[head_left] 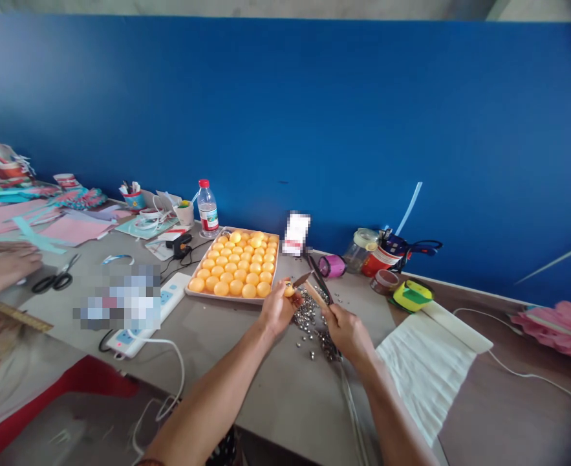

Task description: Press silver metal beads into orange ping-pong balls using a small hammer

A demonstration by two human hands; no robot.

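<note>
My left hand [276,309] is closed around an orange ball [289,288], holding it up over the table just right of the tray. My right hand [347,331] grips a tool with a light wooden handle [317,296]; a dark, pointed blade-like part [302,279] lies at its far end, close to the ball. Whether the tip touches the ball I cannot tell. Small shiny silver beads or bells [306,317] are heaped and scattered beneath both hands. A white-rimmed tray [276,249] full of similar orange balls rests to the left of my hands.
A power strip [171,291] with white cables lies left of the tray, near scissors [55,279] and another person's hand [16,265]. Behind are a bottle [208,210], a purple roll [332,266] and a glass jar [361,249]. White cloth [423,369] lies right.
</note>
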